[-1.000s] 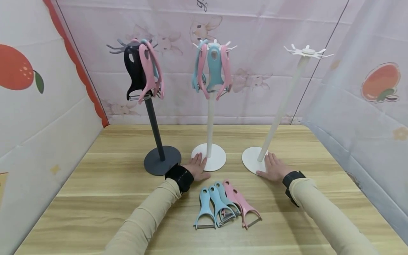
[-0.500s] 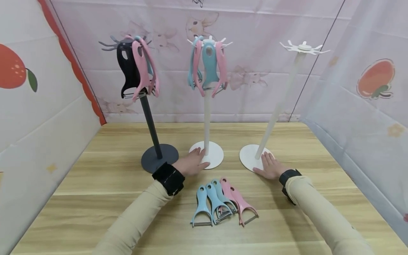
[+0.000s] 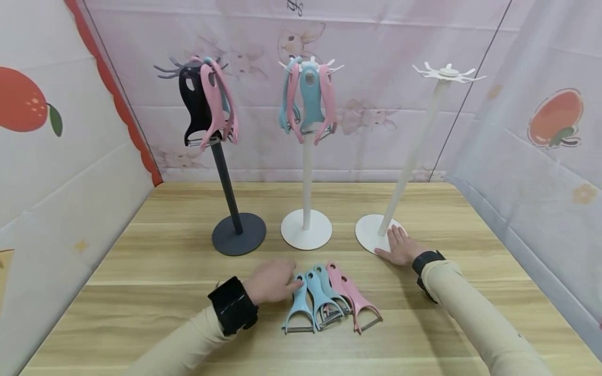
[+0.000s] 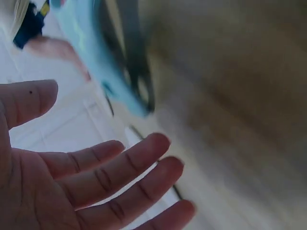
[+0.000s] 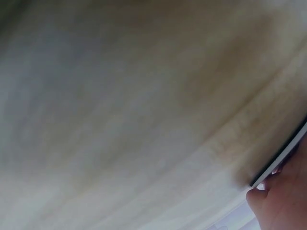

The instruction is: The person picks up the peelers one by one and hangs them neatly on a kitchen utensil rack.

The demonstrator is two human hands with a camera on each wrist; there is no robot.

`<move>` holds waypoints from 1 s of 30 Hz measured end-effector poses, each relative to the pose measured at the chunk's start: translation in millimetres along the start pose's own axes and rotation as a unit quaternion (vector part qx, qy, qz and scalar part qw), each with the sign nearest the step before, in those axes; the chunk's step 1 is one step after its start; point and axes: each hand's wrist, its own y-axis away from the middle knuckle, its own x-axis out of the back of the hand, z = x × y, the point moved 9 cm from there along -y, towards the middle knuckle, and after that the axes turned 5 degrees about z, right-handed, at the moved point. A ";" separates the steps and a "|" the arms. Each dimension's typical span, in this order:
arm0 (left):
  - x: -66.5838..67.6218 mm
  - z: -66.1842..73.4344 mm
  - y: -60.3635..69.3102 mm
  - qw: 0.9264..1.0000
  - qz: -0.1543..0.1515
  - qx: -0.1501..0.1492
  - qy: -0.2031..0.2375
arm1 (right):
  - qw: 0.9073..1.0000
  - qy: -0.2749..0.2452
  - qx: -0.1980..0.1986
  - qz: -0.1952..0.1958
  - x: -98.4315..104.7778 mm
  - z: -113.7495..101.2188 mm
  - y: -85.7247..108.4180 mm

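Hands (image 3: 271,281) (image 3: 402,249) flank five loose peelers (image 3: 325,283), left nearer.

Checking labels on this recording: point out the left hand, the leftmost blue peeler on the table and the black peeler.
Left hand (image 3: 270,282): head view, back of the hand.
Leftmost blue peeler (image 3: 300,300): head view, lower part of its handle.
Black peeler (image 3: 196,107): head view, middle of its handle.

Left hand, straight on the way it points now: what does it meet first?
Probably the leftmost blue peeler, near the top of its handle. In the head view the left hand points toward it; any gap is hard to judge.
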 end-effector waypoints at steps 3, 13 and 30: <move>-8.6 3.9 6.8 1.000 -0.021 0.002 0.008 | 1.000 -0.015 -0.011 -0.011 -1.2 1.6 0.7; -25.8 15.0 10.6 0.998 -0.053 0.031 -0.006 | 0.999 -0.030 -0.013 -0.015 -2.2 0.5 -0.1; -17.0 11.2 8.5 1.000 -0.005 0.018 0.018 | 0.999 -0.023 -0.013 -0.020 -0.4 1.0 -0.3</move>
